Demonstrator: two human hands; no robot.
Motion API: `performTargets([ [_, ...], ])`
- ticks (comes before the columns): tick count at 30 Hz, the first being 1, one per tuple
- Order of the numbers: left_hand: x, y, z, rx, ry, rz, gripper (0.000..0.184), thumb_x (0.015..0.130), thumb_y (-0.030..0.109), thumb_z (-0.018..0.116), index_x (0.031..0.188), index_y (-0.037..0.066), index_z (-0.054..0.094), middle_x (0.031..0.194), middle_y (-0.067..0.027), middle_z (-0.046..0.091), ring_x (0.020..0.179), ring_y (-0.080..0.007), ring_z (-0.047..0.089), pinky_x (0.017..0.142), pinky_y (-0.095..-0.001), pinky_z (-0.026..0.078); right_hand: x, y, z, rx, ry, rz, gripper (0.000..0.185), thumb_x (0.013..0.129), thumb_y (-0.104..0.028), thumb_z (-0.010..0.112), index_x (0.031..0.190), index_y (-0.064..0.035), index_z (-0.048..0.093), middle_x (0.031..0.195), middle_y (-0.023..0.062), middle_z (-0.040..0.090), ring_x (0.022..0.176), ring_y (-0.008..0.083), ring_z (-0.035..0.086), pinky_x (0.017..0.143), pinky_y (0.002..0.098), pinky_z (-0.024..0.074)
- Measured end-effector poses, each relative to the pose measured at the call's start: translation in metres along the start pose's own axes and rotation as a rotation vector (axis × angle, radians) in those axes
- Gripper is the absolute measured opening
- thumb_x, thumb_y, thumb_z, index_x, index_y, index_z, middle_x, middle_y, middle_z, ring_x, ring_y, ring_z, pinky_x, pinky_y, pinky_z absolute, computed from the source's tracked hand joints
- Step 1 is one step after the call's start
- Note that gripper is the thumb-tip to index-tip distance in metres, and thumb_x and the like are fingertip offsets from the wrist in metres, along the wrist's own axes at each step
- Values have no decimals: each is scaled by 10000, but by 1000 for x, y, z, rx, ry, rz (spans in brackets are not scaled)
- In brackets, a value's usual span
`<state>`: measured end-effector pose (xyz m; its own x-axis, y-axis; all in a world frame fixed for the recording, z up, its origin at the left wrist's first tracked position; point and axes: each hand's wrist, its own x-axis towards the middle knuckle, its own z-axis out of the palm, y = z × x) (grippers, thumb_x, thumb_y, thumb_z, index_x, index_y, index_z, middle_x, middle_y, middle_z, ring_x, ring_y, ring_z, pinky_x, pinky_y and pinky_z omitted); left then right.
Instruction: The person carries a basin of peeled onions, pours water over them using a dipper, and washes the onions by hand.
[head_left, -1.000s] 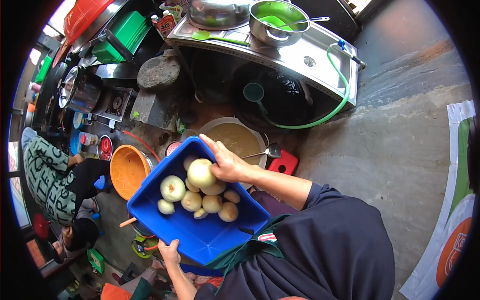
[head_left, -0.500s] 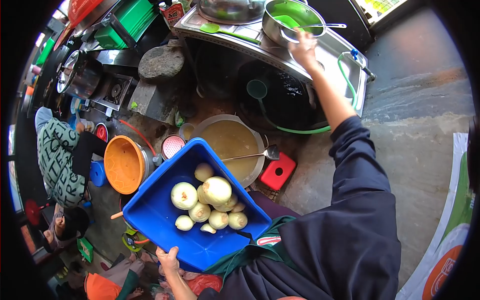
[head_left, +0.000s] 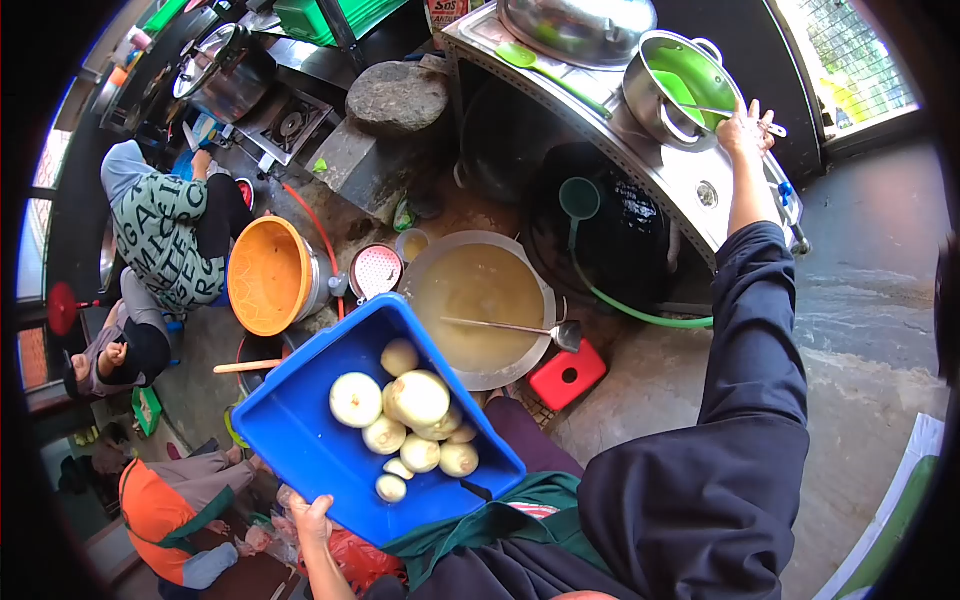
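Note:
My left hand is closed on the near rim of a blue plastic tub, which is tilted against my body. Several pale, peeled round vegetables that look like onions lie in it, large and small. My right hand reaches out to the right side of a steel pot on the metal counter. Its fingers are spread over the long handle of a utensil resting across the pot; a firm grip does not show. Something bright green is inside the pot.
A wide basin of cloudy water with a long-handled turner stands on the floor beside a red stool. An orange basin is left of it. A green spatula lies on the counter. Other people sit at left.
My right hand has moved from the pot's near side to its right side, over the utensil handle. The view has shifted, and my left hand still holds the tub.

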<state>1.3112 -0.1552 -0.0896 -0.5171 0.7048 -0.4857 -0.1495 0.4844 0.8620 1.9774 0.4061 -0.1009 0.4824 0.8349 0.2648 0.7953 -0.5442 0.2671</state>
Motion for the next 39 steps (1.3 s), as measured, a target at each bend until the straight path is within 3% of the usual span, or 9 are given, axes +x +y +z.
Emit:
performTargets([
  [8,-18,-18,-15,1,133,-32,357,603,-42,515,952,-12,585,826,-61,616,696,-174,603,679,-291,502,53,-12,22,-45,-456,-128,604,852,-282,490,1435,-295,333,1483,58,338,1370,284,305,1083,479,262],
  [15,-28,-17,-15,-18,182,-85,358,604,-53,508,953,-8,576,810,-65,614,675,-180,598,657,-293,503,78,-8,84,-114,143,-194,515,878,-214,474,1386,-272,414,1343,48,496,1268,280,432,1030,484,323],
  [19,-28,-18,-27,29,161,-120,366,604,-52,513,960,6,576,822,-55,609,692,-185,598,678,-304,499,71,-14,51,-75,-313,-178,413,909,-199,404,1301,-232,530,1386,66,470,1338,269,363,1054,443,282],
  [23,-30,1,-2,15,183,-137,387,606,-52,513,983,16,572,848,-52,607,748,-189,599,729,-311,492,90,-14,66,62,-391,-191,381,882,-163,415,1225,-152,581,1210,119,603,1128,310,567,952,448,419],
  [27,-24,-4,-13,4,159,-156,398,607,-53,513,994,16,570,851,-50,605,762,-188,594,749,-314,488,93,-1,68,290,-156,-508,372,841,-124,441,1158,-158,634,1177,136,617,1038,282,617,910,391,475],
  [30,-21,-8,-13,-7,160,-138,398,610,-51,511,998,13,571,850,-48,601,756,-186,590,749,-318,489,51,-12,1,228,-442,-708,379,861,-233,475,1217,-190,598,1173,101,626,1039,275,613,932,385,471],
  [33,-18,-10,-14,-15,152,-137,398,614,-50,507,1003,9,569,848,-47,598,749,-182,587,740,-316,491,28,-27,-10,621,-554,-432,649,805,-623,517,1155,-92,646,1158,146,626,1041,304,605,920,386,448],
  [35,-15,-13,-18,-18,127,-139,395,616,-52,505,1000,7,570,846,-46,596,744,-178,586,730,-311,491,21,-54,-26,291,-499,-473,786,750,-731,507,1103,-47,667,1121,155,643,1038,331,605,915,390,443],
  [39,-16,-8,-10,-16,131,-117,375,615,-59,504,976,7,578,838,-45,594,732,-170,585,709,-297,489,3,-107,-14,189,-323,-144,517,823,-458,558,1201,-111,616,1252,127,583,1174,301,543,974,459,408],
])
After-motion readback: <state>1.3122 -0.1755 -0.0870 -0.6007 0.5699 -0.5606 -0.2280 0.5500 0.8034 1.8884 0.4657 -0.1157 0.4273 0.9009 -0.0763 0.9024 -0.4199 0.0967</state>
